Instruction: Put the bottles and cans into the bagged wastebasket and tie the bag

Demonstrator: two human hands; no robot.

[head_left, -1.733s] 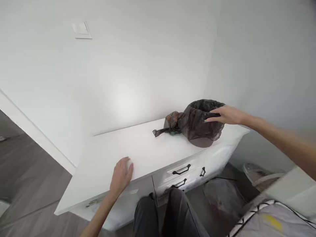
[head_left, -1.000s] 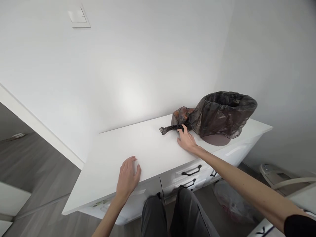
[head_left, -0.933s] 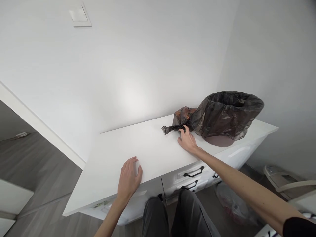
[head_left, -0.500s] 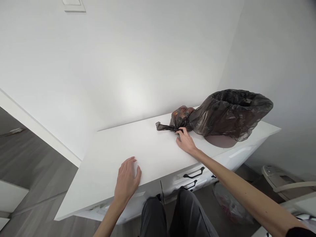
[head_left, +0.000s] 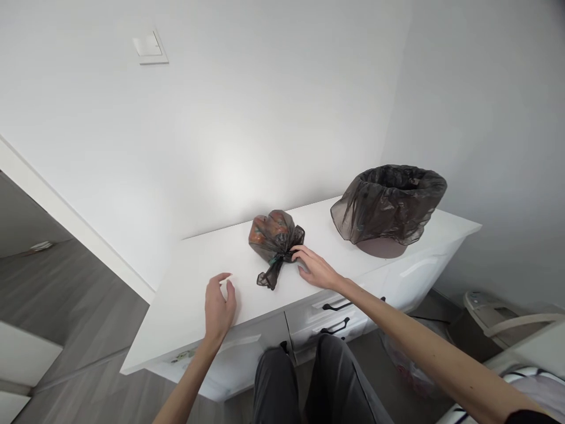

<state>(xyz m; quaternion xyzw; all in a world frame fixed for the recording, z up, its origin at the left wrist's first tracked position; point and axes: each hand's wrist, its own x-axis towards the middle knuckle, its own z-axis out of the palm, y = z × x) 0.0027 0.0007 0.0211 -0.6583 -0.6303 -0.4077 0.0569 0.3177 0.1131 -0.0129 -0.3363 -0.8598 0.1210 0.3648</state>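
Observation:
A small tied black plastic bag lies on the white cabinet top, with orange-red contents showing through its thin film. My right hand has its fingers closed at the bag's knot, and a loose twisted end hangs toward the front edge. On the left, my left hand holds nothing; its thumb and fingers are apart in a loose curve above the cabinet top. Right of the small bag stands a brownish bin lined with a black plastic bag, its mouth wide and facing up.
The white cabinet stands against the wall, with black drawer handles below its top. A light switch is on the wall. At lower right are a beige appliance-like object and a clear plastic bag on the floor.
My right hand has moved left with the small tied bag, which is now apart from the lined bin and turned with its loose end toward me. My left hand stays near the front edge.

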